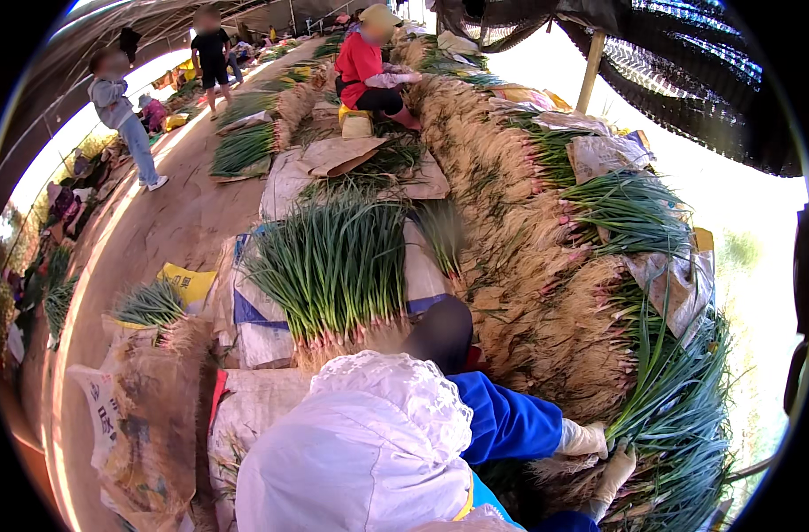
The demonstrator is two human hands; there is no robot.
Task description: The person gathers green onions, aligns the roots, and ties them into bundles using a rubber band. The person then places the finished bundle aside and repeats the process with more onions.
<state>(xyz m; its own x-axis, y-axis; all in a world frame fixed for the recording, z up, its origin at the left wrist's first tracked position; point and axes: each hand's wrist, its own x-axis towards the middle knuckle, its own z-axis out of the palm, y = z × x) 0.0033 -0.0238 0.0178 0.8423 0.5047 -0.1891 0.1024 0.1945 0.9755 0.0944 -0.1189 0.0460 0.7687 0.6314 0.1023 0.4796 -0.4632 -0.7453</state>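
Observation:
Both my hands reach to the lower right, in pale gloves, under blue sleeves. My left hand (585, 439) grips a small bunch of green onions (634, 396), whose long leaves stand up and away from it. Close below, my right hand (616, 471) is closed at the stalks of the same bunch; its fingertips are partly hidden. More green onions (683, 439) lie heaped right beside my hands, leaves pointing right. Before me, a neat row of green onions (338, 266) rests on sacks, roots toward me. My white bonnet (364, 439) covers the lower middle of the view.
A long bank of onions with tan roots (484, 166) runs into the distance on my right. Woven sacks (158, 425) lie at left, with a small onion bundle (155, 306). A person in red (364, 70) sits ahead; two people (122, 106) stand on the dirt path (198, 206).

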